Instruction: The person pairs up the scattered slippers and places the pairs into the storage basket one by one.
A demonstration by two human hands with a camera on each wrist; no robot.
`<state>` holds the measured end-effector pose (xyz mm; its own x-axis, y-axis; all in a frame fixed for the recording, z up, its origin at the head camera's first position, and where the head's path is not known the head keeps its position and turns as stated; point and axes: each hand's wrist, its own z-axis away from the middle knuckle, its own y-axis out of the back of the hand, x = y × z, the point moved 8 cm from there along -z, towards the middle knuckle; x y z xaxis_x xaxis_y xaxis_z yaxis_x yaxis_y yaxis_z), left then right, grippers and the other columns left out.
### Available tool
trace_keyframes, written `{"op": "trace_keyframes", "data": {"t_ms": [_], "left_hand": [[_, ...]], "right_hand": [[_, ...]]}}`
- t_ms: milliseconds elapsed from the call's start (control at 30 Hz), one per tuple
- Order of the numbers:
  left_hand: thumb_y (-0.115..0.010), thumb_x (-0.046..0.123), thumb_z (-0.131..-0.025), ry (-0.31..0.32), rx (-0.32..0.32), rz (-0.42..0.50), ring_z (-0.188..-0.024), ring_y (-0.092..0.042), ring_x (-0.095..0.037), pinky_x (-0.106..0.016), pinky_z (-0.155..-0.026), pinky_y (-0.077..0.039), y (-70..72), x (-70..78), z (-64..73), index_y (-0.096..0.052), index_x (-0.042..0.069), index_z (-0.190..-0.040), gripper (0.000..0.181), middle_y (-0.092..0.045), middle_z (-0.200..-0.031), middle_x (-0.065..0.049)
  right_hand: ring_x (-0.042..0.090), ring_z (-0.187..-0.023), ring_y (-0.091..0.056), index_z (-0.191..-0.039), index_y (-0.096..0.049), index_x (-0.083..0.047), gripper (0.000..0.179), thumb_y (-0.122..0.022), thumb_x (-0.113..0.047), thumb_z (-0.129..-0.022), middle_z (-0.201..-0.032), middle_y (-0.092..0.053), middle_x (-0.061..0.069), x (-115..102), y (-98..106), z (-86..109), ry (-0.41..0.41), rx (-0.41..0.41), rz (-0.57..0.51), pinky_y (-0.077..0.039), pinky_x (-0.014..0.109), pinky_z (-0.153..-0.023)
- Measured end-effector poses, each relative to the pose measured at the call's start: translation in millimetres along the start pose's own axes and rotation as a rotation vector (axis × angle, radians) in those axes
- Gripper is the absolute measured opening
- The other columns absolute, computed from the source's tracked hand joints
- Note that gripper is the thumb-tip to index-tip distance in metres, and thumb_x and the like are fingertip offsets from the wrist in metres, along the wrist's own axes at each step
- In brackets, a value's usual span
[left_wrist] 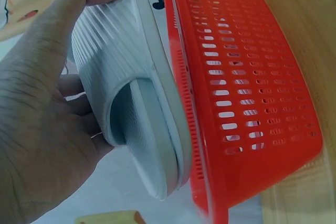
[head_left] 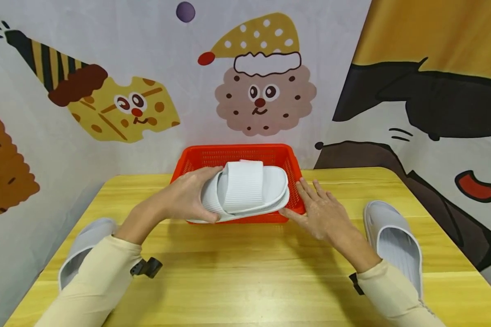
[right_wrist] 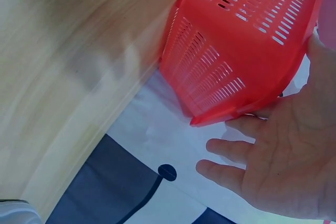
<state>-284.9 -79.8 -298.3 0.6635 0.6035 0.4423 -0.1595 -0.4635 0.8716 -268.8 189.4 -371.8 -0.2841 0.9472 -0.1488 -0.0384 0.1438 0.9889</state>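
Observation:
My left hand [head_left: 190,193] grips a pair of white slide slippers [head_left: 245,186], pressed together, by their left end. In the head view they overlap the red basket [head_left: 180,165], over its front rim. The left wrist view shows the ribbed strap and the layered soles [left_wrist: 163,114] beside the basket wall [left_wrist: 247,87], the thumb lying on the strap. My right hand [head_left: 321,211] is spread with fingers extended at the basket's right front corner. In the right wrist view its palm [right_wrist: 286,156] faces the camera, and nothing is gripped in it.
A grey clog [head_left: 394,245] lies on the right side of the wooden table [head_left: 229,281]. Another grey clog [head_left: 83,250] sits at the left, partly hidden by my left sleeve. Behind the basket hangs a cartoon-printed cloth [head_left: 147,54].

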Motion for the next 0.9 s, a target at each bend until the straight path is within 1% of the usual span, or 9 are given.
{"op": "trace_keyframes", "data": {"t_ms": [133,233,400,500,633,767,900], "left_hand": [[-0.088,0.035,-0.070,0.034,-0.014,0.007,-0.120,-0.051,-0.025,-0.042,-0.097,-0.050,-3.1,-10.1,-9.8,-0.041,0.000,-0.150,0.100,-0.052,-0.143,-0.011],[-0.089,0.034,-0.071,0.053,-0.024,0.015,-0.122,-0.050,-0.027,-0.043,-0.098,-0.050,-5.1,-15.6,-15.0,-0.040,0.000,-0.151,0.100,-0.050,-0.144,-0.013],[-0.090,0.035,-0.070,0.086,-0.026,0.002,-0.129,-0.045,-0.030,-0.048,-0.104,-0.045,-5.3,-24.2,-25.1,-0.038,0.001,-0.152,0.103,-0.046,-0.149,-0.016],[-0.089,0.036,-0.071,0.101,-0.035,-0.009,-0.131,-0.043,-0.032,-0.049,-0.105,-0.043,-8.4,-30.4,-32.4,-0.036,0.000,-0.153,0.104,-0.044,-0.150,-0.017],[-0.088,0.036,-0.072,0.135,-0.074,-0.001,-0.129,-0.044,-0.031,-0.047,-0.103,-0.045,-17.7,-38.9,-40.2,-0.035,0.000,-0.154,0.104,-0.044,-0.150,-0.016],[-0.088,0.034,-0.072,0.158,-0.114,0.005,-0.124,-0.047,-0.030,-0.045,-0.100,-0.047,-26.8,-43.6,-44.1,-0.035,0.000,-0.154,0.104,-0.047,-0.147,-0.015],[-0.090,0.034,-0.071,0.198,-0.168,0.013,-0.118,-0.049,-0.028,-0.042,-0.096,-0.049,-36.8,-48.9,-45.9,-0.036,0.002,-0.154,0.104,-0.050,-0.140,-0.012]], "right_hand": [[0.042,-0.151,-0.008,-0.160,-0.023,-0.002,0.103,-0.029,-0.080,-0.093,-0.167,-0.016,0.016,1.5,0.0,0.7,-0.016,-0.013,-0.013,-0.013,0.061,-0.117],[0.043,-0.151,-0.009,-0.160,-0.024,-0.002,0.103,-0.030,-0.080,-0.093,-0.166,-0.017,0.016,0.0,1.0,1.3,-0.012,-0.007,-0.012,-0.014,0.061,-0.117],[0.042,-0.151,-0.009,-0.160,-0.024,-0.003,0.102,-0.030,-0.080,-0.093,-0.167,-0.016,0.014,-0.6,1.1,1.8,-0.013,-0.002,-0.019,-0.013,0.061,-0.118],[0.042,-0.151,-0.010,-0.160,-0.024,-0.003,0.103,-0.030,-0.080,-0.093,-0.167,-0.017,0.014,0.0,1.2,1.7,-0.013,0.004,-0.021,-0.014,0.061,-0.117],[0.043,-0.151,-0.011,-0.160,-0.025,-0.003,0.103,-0.030,-0.081,-0.093,-0.167,-0.016,0.014,0.4,0.3,0.5,-0.015,0.004,-0.025,-0.014,0.061,-0.117],[0.042,-0.151,-0.010,-0.161,-0.024,-0.004,0.103,-0.030,-0.081,-0.092,-0.167,-0.016,0.013,-0.3,-1.1,-1.1,-0.015,-0.001,-0.030,-0.014,0.061,-0.117],[0.042,-0.151,-0.011,-0.160,-0.025,-0.004,0.103,-0.030,-0.081,-0.092,-0.167,-0.017,0.013,-0.3,-0.4,-1.4,-0.017,0.004,-0.024,-0.015,0.061,-0.117]]}}
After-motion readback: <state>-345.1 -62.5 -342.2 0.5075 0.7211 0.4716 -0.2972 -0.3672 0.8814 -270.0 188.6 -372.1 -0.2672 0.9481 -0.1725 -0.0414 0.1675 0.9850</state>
